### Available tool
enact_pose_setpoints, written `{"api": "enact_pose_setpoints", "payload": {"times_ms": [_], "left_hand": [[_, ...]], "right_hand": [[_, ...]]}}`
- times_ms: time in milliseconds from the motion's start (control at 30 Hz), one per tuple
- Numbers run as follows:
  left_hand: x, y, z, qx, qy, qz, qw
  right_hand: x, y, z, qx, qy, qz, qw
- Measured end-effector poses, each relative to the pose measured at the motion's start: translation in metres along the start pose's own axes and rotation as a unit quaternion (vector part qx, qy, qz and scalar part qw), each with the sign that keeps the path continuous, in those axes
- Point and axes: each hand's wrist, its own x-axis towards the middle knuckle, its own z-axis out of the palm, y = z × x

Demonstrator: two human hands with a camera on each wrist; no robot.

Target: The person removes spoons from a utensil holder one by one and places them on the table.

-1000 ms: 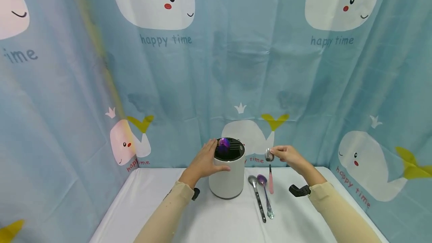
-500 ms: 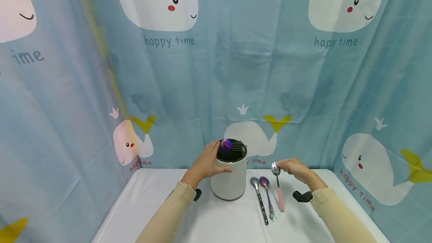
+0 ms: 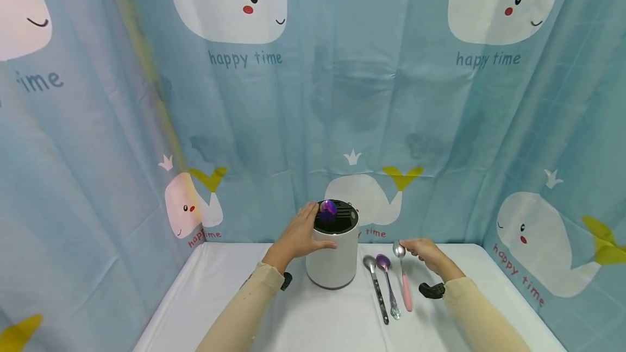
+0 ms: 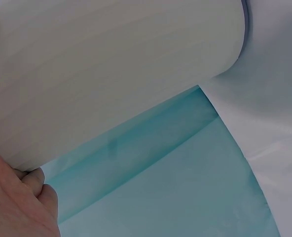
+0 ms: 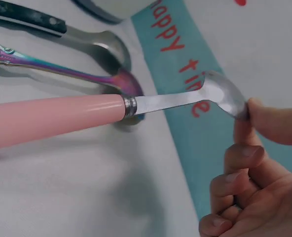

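Observation:
My left hand [image 3: 295, 237] grips the white cylindrical utensil holder [image 3: 333, 263] near its top, thumb across the front and fingers around the far side. Its black slotted top has a purple spoon [image 3: 329, 208] standing in it, bowl up. In the left wrist view, curled fingers [image 4: 35, 181] lie against the holder's wall. My right hand [image 3: 426, 253] pinches the bowl tip of a pink-handled spoon [image 5: 57, 118] between thumb and forefinger. That spoon lies low over the white cloth, handle toward me. Left of it are a purple-handled spoon [image 3: 389, 286] and a black-handled spoon [image 3: 378, 293].
A white cloth [image 3: 318, 319] covers the table. Blue curtains [image 3: 303, 102] with whale prints stand behind and at both sides. The holder stands close to the back curtain, left of the row of spoons.
The right hand has lowered the pink-handled spoon from above the table, its handle end moving toward me beside the other two spoons. The left hand stays on the holder.

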Motion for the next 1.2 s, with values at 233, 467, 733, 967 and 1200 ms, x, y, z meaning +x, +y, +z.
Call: {"api": "enact_pose_setpoints", "payload": {"times_ms": [233, 467, 733, 967, 1200], "left_hand": [[0.000, -0.001, 0.000, -0.007, 0.002, 0.003, 1.0000], [0.002, -0.002, 0.002, 0.007, -0.003, 0.003, 1.0000], [0.001, 0.000, 0.000, -0.001, -0.005, -0.001, 1.0000], [0.001, 0.001, 0.000, 0.000, -0.008, -0.002, 1.0000], [0.001, 0.001, -0.001, -0.001, -0.009, -0.003, 1.0000]], "right_hand": [[0.000, 0.011, 0.008, 0.003, 0.027, 0.030, 0.999], [0.005, 0.023, 0.015, -0.009, 0.056, 0.043, 0.997], [0.011, 0.032, 0.019, -0.025, 0.068, 0.051, 0.996], [0.015, 0.036, 0.025, -0.043, 0.080, 0.048, 0.995], [0.016, 0.039, 0.028, -0.078, 0.078, 0.030, 0.993]]}}
